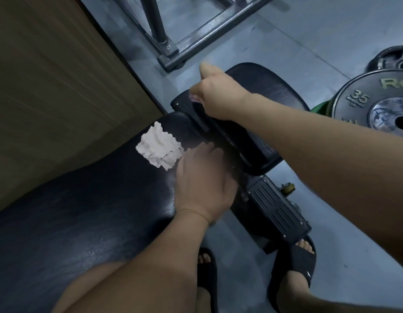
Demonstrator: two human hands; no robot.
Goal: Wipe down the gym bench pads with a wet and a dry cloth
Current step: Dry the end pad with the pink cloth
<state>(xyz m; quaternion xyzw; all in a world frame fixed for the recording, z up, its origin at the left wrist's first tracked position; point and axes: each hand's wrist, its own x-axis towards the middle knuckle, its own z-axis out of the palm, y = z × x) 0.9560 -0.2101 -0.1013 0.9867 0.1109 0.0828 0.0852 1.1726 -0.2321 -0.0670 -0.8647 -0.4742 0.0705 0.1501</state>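
Two cloths show: a crumpled white cloth (158, 146) lies on the long black vinyl bench surface (83, 211) just beside the left hand (202, 184), which rests flat there with fingers straight, while past that surface's far end the right hand (216, 96) has its grip curled round a mostly hidden pinkish cloth (193, 98) against the smaller black seat pad (263, 84).

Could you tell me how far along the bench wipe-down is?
Done: uncertain; the back pad shows a sheen beside the resting left hand, perhaps already wiped. In hand: the right hand holds a pinkish cloth in its grip at the edge of the seat pad. Left: the white cloth lies loose on the back pad, so its pass probably remains.
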